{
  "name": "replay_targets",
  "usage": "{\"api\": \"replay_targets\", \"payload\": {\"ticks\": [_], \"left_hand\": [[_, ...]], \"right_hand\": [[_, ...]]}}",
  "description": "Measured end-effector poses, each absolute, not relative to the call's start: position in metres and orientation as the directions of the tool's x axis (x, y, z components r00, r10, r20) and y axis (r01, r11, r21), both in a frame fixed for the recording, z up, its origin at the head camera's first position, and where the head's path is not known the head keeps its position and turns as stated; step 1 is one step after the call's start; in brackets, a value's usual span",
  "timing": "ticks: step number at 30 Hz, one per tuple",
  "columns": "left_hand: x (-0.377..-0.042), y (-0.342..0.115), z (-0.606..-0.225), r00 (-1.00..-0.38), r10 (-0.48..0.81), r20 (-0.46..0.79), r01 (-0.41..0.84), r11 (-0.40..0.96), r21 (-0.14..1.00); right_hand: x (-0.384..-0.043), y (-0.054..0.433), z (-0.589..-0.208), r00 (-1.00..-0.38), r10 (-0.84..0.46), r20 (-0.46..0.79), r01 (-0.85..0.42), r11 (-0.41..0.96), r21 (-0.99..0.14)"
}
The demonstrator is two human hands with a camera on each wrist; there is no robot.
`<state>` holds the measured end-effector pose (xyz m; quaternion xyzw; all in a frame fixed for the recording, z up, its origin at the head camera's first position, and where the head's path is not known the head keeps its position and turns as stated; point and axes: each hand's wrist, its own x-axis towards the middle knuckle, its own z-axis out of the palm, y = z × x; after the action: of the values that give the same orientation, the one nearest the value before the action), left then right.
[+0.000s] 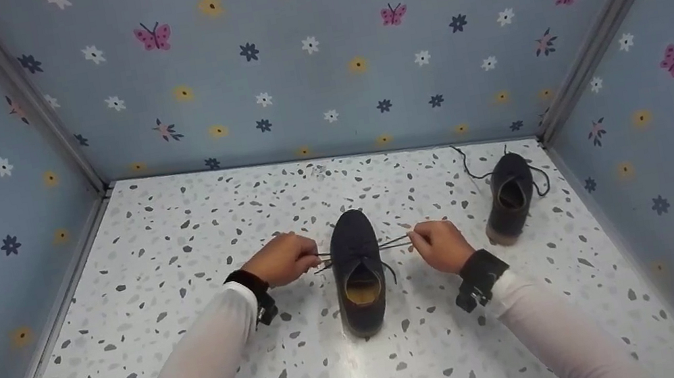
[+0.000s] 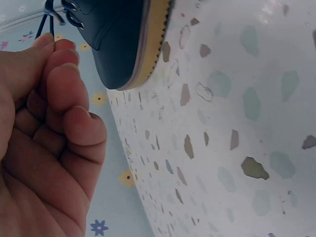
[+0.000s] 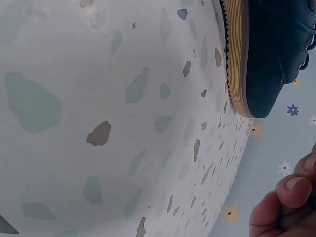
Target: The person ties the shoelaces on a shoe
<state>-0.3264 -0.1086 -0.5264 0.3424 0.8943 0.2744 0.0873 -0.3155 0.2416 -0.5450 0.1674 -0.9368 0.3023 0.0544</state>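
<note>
A dark blue lace-up shoe (image 1: 352,234) stands upright on the speckled surface, toe pointing away, its tan insole showing. On its left side my left hand (image 1: 286,258) pinches a dark lace loop, drawn out sideways from the shoe. Opposite it, my right hand (image 1: 441,245) pinches another stretch of lace (image 1: 395,242), pulled taut to the right. A loose lace end hangs by the shoe's right side. In the left wrist view the thumb and forefinger of the left hand (image 2: 54,98) meet on the lace. The right wrist view shows only curled fingers (image 3: 291,192) near the shoe's ribbed tan sole (image 3: 238,59).
A second dark shoe (image 1: 510,198) stands at the back right, its laces (image 1: 468,163) untied and spread out. Blue panels (image 1: 315,56) with flowers and butterflies enclose the white speckled surface (image 1: 191,220) at the back and both sides. Each wrist wears a black strap with a camera.
</note>
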Motion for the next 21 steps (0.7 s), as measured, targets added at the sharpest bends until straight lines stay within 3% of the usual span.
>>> {"api": "replay_targets", "payload": {"ticks": [6, 21], "left_hand": [[-0.326, -0.112, -0.532, -0.745, 0.666, 0.031, 0.566, 0.607, 0.558], [-0.319, -0.11, -0.545, -0.801, 0.598, -0.018, 0.452, 0.624, 0.637]], "right_hand": [[-0.314, 0.242, -0.548, -0.945, -0.265, 0.189, -0.326, 0.765, -0.556], [-0.308, 0.24, -0.556, -0.969, -0.24, 0.065, -0.233, 0.783, -0.576]]}}
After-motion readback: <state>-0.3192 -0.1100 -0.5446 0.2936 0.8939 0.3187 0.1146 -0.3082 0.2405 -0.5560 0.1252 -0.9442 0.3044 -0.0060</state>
